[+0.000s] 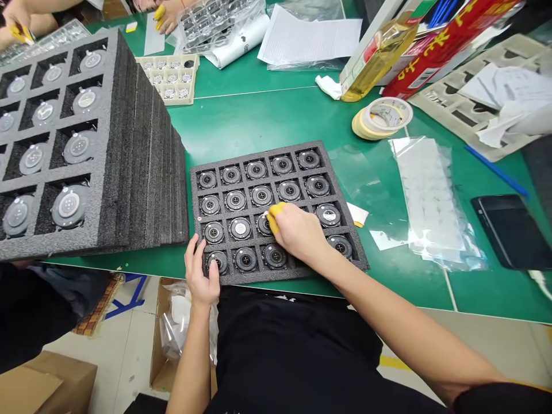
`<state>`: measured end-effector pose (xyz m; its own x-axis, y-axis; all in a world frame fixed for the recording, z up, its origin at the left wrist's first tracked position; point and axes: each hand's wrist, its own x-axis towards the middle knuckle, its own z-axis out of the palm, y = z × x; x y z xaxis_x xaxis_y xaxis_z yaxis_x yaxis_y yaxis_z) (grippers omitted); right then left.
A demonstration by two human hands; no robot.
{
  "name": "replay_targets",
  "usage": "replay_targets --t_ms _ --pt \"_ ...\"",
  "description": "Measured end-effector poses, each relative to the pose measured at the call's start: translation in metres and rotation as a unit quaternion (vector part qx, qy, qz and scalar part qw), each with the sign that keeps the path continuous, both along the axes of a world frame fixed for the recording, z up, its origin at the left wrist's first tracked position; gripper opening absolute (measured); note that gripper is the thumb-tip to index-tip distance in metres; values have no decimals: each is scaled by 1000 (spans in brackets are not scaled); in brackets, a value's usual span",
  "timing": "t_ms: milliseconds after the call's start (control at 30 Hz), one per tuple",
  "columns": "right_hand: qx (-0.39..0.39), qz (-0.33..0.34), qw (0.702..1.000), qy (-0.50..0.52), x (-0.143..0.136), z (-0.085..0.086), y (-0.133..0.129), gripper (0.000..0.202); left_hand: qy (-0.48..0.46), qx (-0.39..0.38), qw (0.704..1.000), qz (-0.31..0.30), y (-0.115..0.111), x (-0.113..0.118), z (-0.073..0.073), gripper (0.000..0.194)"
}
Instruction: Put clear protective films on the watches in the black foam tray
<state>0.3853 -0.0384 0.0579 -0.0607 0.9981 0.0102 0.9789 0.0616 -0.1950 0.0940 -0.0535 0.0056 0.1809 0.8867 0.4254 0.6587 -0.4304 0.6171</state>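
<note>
A dark foam tray lies in front of me on the green table, with a round black watch back in each pocket I can see into. Fingers spread, my left hand rests on the tray's near left corner. My right hand, yellow finger cots on its fingertips, is pinched over a watch back in the third row from the far side. A small white bit shows at those fingertips; the fingers hide what it is. Two watch backs, such as this one, carry a pale round sticker.
Stacked foam trays stand tall on my left, the top one filled with round parts. Tape rolls, a bottle of yellow liquid, a phone and a sticker sheet lie rightward. A co-worker's hand is at the far side.
</note>
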Motion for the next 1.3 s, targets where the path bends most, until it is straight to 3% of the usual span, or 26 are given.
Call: replay_targets --t_ms 167,300,467,600,700,833,933,1133,1300 --pt "-31 54 998 -1 -7 7 1 26 -1 2 1000 6 1 2 1 49" --pt "-45 17 999 -14 -3 11 2 28 -2 8 1000 -4 2 1 2 49" --pt "-16 66 992 103 43 8 -25 20 -10 14 1000 -12 3 1 2 47" --pt "48 -42 978 197 92 5 -41 25 -9 20 1000 -21 4 1 3 48" --pt "45 -63 970 231 111 2 -43 23 -1 20 1000 -23 6 2 6 47" --pt "70 12 972 226 104 -6 -41 16 4 21 1000 -17 6 3 8 47" --pt "125 62 977 164 88 -12 -38 16 11 21 1000 -10 6 2 7 48" --pt "162 19 986 35 73 -11 -37 21 21 14 1000 -15 4 1 8 50" --pt "140 65 985 73 71 -11 -34 21 40 13 999 -26 6 -1 11 50"
